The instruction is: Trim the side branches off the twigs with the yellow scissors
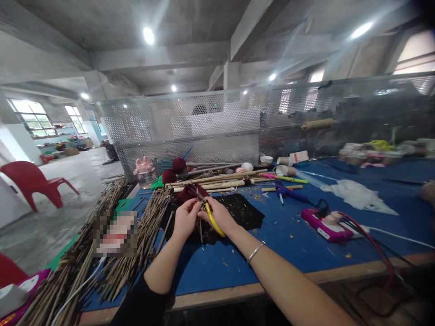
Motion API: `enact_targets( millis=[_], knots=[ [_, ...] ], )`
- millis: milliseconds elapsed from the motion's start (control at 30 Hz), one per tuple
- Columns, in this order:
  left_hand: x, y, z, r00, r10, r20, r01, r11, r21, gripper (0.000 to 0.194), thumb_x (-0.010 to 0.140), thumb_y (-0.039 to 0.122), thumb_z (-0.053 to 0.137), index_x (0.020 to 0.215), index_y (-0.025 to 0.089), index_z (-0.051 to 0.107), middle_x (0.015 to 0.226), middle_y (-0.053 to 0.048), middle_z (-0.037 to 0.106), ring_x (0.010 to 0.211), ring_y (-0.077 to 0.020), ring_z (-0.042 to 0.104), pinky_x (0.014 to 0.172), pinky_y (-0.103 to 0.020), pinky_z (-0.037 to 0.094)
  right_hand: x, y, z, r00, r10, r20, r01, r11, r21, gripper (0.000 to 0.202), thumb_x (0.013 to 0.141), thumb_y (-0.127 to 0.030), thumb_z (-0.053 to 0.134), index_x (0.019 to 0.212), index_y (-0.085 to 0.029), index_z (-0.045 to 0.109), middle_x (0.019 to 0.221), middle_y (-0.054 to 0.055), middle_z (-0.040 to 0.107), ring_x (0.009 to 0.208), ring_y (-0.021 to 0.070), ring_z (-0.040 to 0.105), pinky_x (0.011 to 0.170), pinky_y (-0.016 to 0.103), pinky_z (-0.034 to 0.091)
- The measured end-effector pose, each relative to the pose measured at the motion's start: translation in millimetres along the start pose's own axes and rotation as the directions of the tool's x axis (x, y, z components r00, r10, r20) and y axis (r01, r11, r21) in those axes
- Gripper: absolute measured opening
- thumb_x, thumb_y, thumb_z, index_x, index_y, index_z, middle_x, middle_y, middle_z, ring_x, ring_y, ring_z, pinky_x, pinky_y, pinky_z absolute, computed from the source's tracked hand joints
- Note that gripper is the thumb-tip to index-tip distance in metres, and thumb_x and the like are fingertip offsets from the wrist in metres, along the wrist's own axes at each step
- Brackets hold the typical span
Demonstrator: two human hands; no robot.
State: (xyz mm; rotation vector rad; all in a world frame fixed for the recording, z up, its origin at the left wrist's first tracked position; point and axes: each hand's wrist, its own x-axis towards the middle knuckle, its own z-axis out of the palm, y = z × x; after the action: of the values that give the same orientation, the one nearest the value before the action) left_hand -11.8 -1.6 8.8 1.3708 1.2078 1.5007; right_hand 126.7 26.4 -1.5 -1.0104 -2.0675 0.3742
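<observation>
My right hand (219, 215) is closed around scissors with yellow handles (215, 222). Their metal blades point up and away, toward a dark red bundle (185, 194). Close beside it, my left hand (185, 218) is closed in a pinch at a thin twig (200, 232), whose lower end shows between the hands; the fingertips partly hide it. Both hands are over a black cloth (243, 210) strewn with small cut bits. Left of them lies a large pile of thin brown sticks (149, 226).
A purple power strip (326, 226) with cables and a blue glue gun (288, 192) lie on the right of the blue table (272, 253). Dark red yarn balls (179, 165) and long rods are at the back, before a perforated metal screen (190, 122). A red chair (34, 181) stands left.
</observation>
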Motion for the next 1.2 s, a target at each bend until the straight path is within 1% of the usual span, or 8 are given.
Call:
enact_targets(
  millis=[167, 267, 400, 567, 733, 867, 1033, 1200],
  knots=[
    [0.0, 1.1, 0.3, 0.984, -0.148, 0.096, 0.155, 0.986, -0.067, 0.043, 0.065, 0.044, 0.065, 0.093, 0.011, 0.064, 0.067, -0.002, 0.062, 0.046, -0.0066, 0.046, 0.042, -0.018, 0.038, 0.3, 4.3, -0.2, 0.999, 0.033, 0.010, -0.033, 0.999, -0.018, 0.040, 0.075, -0.045, 0.060, 0.104, -0.019, 0.049, 0.094, 0.006, 0.058, 0.084, 0.0181, 0.054, 0.072, 0.027, 0.041],
    [0.8, -1.2, -0.1, 0.983, -0.163, 0.087, 0.166, 0.986, -0.025, 0.037, 0.064, 0.043, 0.065, 0.084, 0.012, 0.066, 0.059, 0.000, 0.059, 0.041, -0.0052, 0.041, 0.039, -0.018, 0.033, 0.5, 6.5, 1.0, 0.999, 0.039, -0.015, -0.040, 0.996, -0.078, 0.053, 0.070, -0.049, 0.062, 0.110, -0.017, 0.047, 0.100, 0.009, 0.056, 0.090, 0.0211, 0.052, 0.078, 0.032, 0.041],
    [2.2, -5.8, 0.1, 0.990, -0.104, 0.092, 0.103, 0.995, 0.013, 0.032, 0.065, 0.040, 0.064, 0.078, 0.011, 0.066, 0.058, 0.000, 0.060, 0.042, -0.0066, 0.042, 0.040, -0.018, 0.031, 0.8, 9.3, 3.5, 1.000, 0.010, -0.022, -0.012, 0.995, -0.100, 0.062, 0.069, -0.050, 0.063, 0.116, -0.016, 0.043, 0.109, 0.012, 0.053, 0.098, 0.0240, 0.049, 0.085, 0.038, 0.039],
    [1.8, -7.4, 1.0, 0.990, 0.020, 0.142, -0.020, 1.000, -0.002, 0.027, 0.069, 0.035, 0.062, 0.077, 0.011, 0.067, 0.069, -0.003, 0.065, 0.060, -0.0117, 0.053, 0.058, -0.021, 0.040, 0.4, 9.7, 1.5, 1.000, -0.014, -0.016, 0.013, 0.998, -0.067, 0.060, 0.069, -0.049, 0.063, 0.116, -0.018, 0.043, 0.111, 0.012, 0.052, 0.102, 0.0240, 0.048, 0.085, 0.037, 0.039],
    [0.4, -5.0, 1.2, 0.991, 0.030, 0.133, -0.035, 0.999, 0.034, 0.026, 0.070, 0.036, 0.061, 0.075, 0.011, 0.067, 0.063, -0.001, 0.063, 0.056, -0.0108, 0.051, 0.055, -0.021, 0.038, -0.2, 4.8, -1.5, 0.999, -0.030, 0.018, 0.030, 0.999, 0.040, 0.040, 0.075, -0.046, 0.058, 0.102, -0.020, 0.048, 0.089, 0.004, 0.058, 0.080, 0.0173, 0.054, 0.071, 0.026, 0.041],
    [2.7, -8.4, 0.7, 0.991, 0.038, 0.131, -0.040, 0.999, 0.011, 0.025, 0.070, 0.035, 0.061, 0.077, 0.012, 0.067, 0.067, -0.002, 0.065, 0.059, -0.0121, 0.054, 0.056, -0.021, 0.040, -1.3, -0.7, -2.2, 0.999, 0.005, 0.043, -0.009, 0.997, 0.077, 0.034, 0.076, -0.047, 0.056, 0.095, -0.020, 0.048, 0.072, 0.000, 0.056, 0.063, 0.0144, 0.052, 0.058, 0.022, 0.038],
    [4.1, -9.4, -1.8, 0.989, 0.075, 0.130, -0.080, 0.996, 0.036, 0.025, 0.071, 0.033, 0.059, 0.080, 0.012, 0.068, 0.072, -0.004, 0.067, 0.064, -0.0139, 0.056, 0.061, -0.023, 0.043, -1.3, -5.5, -2.6, 0.998, 0.044, 0.053, -0.048, 0.997, 0.066, 0.032, 0.077, -0.047, 0.054, 0.094, -0.020, 0.049, 0.068, 0.001, 0.058, 0.059, 0.0153, 0.054, 0.054, 0.021, 0.037],
    [3.7, -7.9, -4.1, 0.991, 0.110, 0.077, -0.117, 0.989, 0.090, 0.024, 0.071, 0.032, 0.058, 0.082, 0.012, 0.068, 0.072, -0.004, 0.066, 0.065, -0.0150, 0.057, 0.062, -0.023, 0.044, 2.2, -4.7, 2.2, 0.996, 0.073, 0.048, -0.074, 0.997, 0.019, 0.031, 0.077, -0.046, 0.054, 0.095, -0.022, 0.049, 0.070, 0.002, 0.060, 0.059, 0.0164, 0.056, 0.055, 0.022, 0.038]
  ],
)
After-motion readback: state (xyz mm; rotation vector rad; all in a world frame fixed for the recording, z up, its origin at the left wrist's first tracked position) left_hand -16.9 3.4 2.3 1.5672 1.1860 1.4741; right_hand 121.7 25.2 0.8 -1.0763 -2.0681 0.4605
